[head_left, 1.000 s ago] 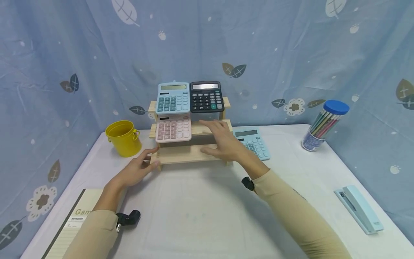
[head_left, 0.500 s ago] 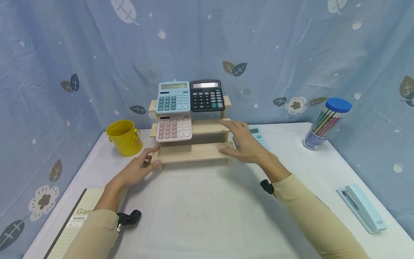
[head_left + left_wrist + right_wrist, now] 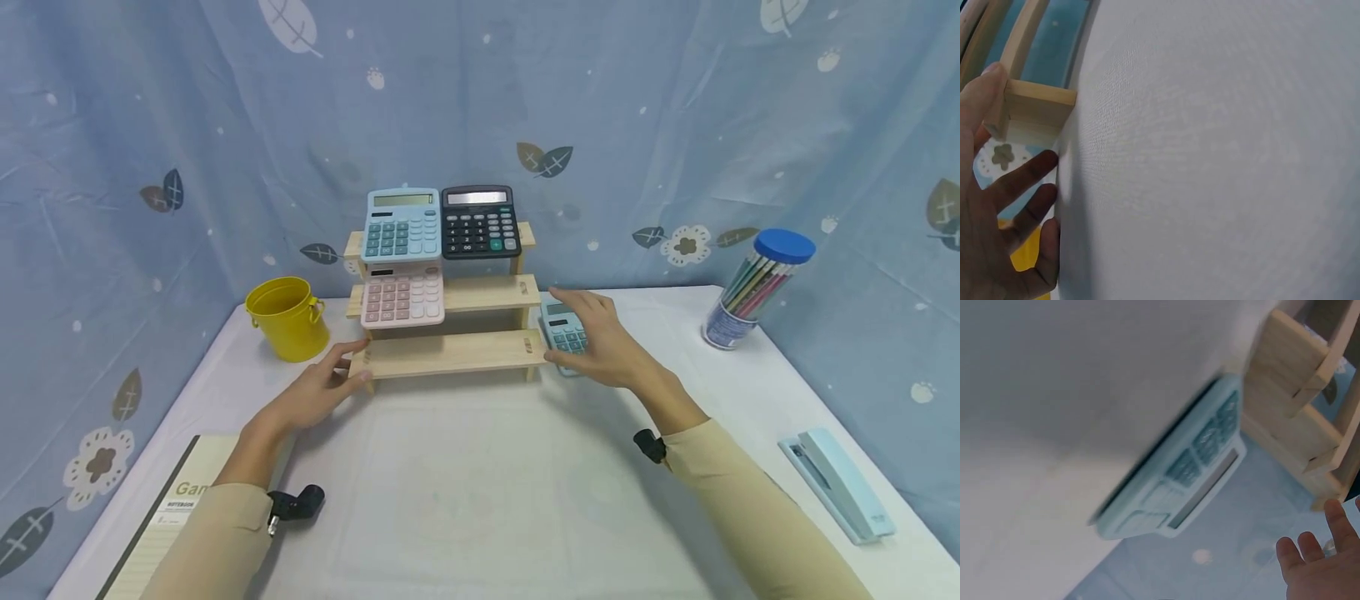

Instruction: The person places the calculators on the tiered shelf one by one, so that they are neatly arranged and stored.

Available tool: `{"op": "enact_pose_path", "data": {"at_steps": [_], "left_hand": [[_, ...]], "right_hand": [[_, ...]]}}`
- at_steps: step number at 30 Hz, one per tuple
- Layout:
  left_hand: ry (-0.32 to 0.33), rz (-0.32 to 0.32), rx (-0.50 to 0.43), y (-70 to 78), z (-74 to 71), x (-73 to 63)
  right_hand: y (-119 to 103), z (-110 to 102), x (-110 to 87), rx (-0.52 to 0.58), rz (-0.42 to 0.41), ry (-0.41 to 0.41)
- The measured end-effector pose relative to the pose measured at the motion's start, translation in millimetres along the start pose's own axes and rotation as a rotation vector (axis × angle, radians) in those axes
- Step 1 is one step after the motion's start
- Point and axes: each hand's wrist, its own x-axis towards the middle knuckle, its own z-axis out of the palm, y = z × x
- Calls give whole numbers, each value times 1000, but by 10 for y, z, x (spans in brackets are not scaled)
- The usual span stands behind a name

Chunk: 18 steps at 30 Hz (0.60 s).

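Observation:
A three-tier wooden rack (image 3: 457, 354) stands at the middle back. My left hand (image 3: 318, 392) grips the left end of its lowest shelf between thumb and index finger; in the left wrist view the other fingers of this hand (image 3: 1004, 206) spread apart. My right hand (image 3: 603, 342), fingers apart and holding nothing, hovers over a light blue calculator (image 3: 562, 329) on the table, right of the rack, and partly covers it. In the right wrist view this calculator (image 3: 1175, 465) shows beside the rack. Another light blue calculator (image 3: 402, 225) and a black calculator (image 3: 480, 221) occupy the top tier. A pink calculator (image 3: 402, 298) lies on the middle tier's left.
Left of the rack is a yellow bucket (image 3: 288, 325). A notebook (image 3: 176, 508) lies partly under the left forearm. At the right back stands a pencil jar (image 3: 753, 292) with a blue lid, and a light blue stapler (image 3: 838, 483) lies at the right.
The right hand has moved right and slightly down, from in front of the rack's shelves to above the light blue calculator on the table. The left hand has stayed on the shelf end.

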Motion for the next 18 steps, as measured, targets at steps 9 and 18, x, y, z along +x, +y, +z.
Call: {"op": "enact_pose_path", "data": {"at_steps": [9,18], "left_hand": [[4,10,12,1,6,8],[3,29,-6,3,-8,9]], "right_hand": [[166,29,-45,-50,94,-35],[343,89,10,-97,169,-81]]}}
